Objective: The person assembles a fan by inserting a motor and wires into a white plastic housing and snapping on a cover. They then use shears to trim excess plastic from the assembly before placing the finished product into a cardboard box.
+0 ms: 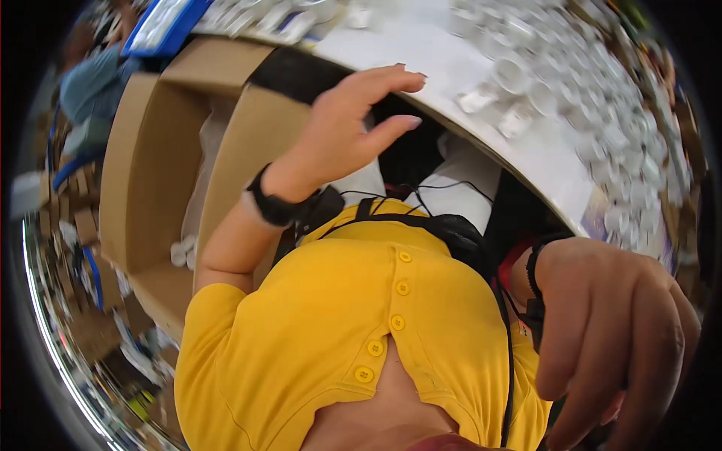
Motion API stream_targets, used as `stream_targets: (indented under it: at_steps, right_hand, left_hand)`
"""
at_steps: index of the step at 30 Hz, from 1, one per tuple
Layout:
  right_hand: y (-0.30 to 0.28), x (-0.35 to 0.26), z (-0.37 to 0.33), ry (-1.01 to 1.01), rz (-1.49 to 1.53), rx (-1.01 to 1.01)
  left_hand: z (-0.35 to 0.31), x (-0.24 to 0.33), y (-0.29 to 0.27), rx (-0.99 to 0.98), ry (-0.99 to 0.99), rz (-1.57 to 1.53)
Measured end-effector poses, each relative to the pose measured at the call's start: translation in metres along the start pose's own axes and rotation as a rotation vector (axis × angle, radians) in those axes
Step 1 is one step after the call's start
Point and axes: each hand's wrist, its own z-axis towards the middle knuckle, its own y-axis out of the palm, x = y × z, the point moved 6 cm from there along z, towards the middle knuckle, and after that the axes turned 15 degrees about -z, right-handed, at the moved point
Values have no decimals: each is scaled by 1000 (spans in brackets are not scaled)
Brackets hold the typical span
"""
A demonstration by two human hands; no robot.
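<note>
My left hand (353,116) hovers by the near edge of the white table (406,49), thumb and fingers apart, with nothing in it. A black band circles that wrist. Close to the camera, at the lower right, my right hand (617,316) is raised with its fingers pointing down and loosely bent. Gaps show between those fingers and no held thing is visible, though some fingertips run out of view. Many small white cup-like pieces (579,105) lie spread over the table's right side. A few white pieces (515,119) sit nearer the edge.
An open cardboard box (143,180) stands at my left, with clear plastic film and a few round white pieces (183,252) inside. A blue tray (162,26) of white pieces rests at the far left. Dark cables (459,184) cross my lap. Another person's blue-clothed arm (94,86) shows beyond the box.
</note>
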Motion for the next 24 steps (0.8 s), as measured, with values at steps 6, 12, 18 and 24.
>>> stream_targets:
  at_steps: [6, 12, 18, 24]
  right_hand:
    - [43, 100, 50, 221, 156, -133]
    - [60, 238, 65, 570, 113, -175]
    - [39, 277, 25, 730, -188, 312]
    - [25, 277, 20, 753, -320, 454]
  left_hand:
    - [-153, 30, -242, 618, -298, -404]
    - [-338, -1, -422, 1014, -684, -434]
    - [-507, -131, -462, 727, -1306, 22]
    - [-558, -212, -384, 111, -1707, 306]
